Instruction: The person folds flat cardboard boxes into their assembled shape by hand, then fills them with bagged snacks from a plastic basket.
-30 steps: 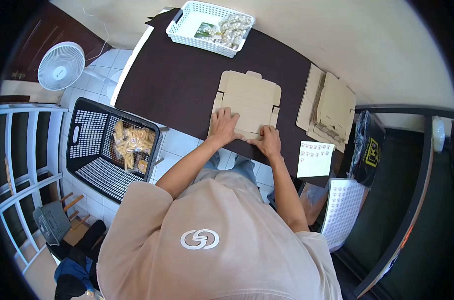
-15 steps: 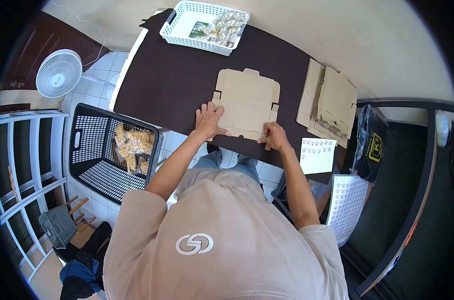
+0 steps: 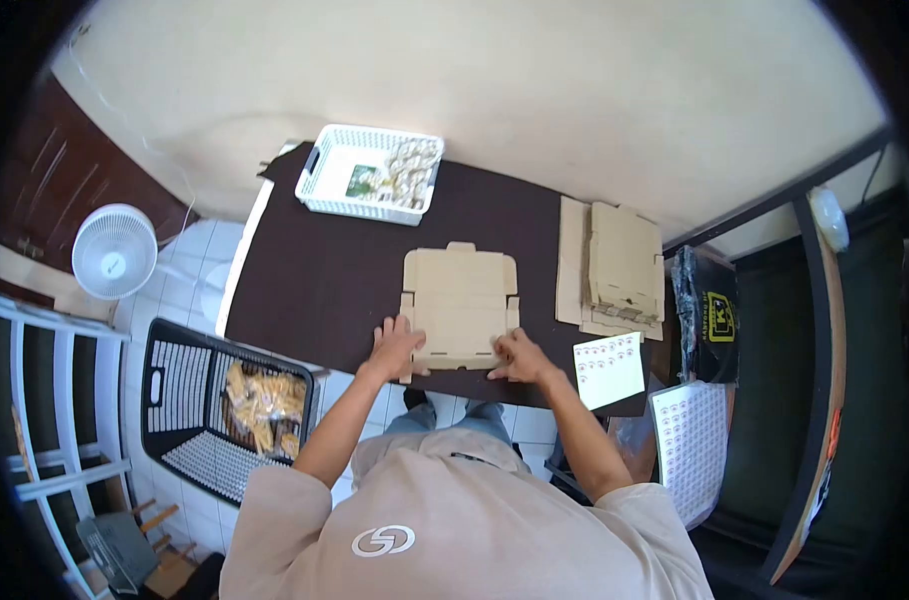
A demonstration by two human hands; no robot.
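A brown cardboard box blank (image 3: 461,300) lies unfolded on the dark table top, close to the front edge. Its narrow front strip is bent up along a crease. My left hand (image 3: 394,348) grips the front left corner, fingers over the board and thumb at the front edge. At the front right corner, my right hand (image 3: 520,358) is closed on the board with its fingers bent. The fingertips at the board's edge are partly hidden.
A white basket (image 3: 364,205) with bagged goods stands at the back left. Stacked box blanks (image 3: 622,260) and a sticker sheet (image 3: 609,370) lie to the right. A black crate (image 3: 189,455) with yellowish packs (image 3: 264,400) stands left below the table (image 3: 304,290).
The head view has tilted up, so everything sits lower in the picture. The front strip of the box blank has been bent upward between my hands.
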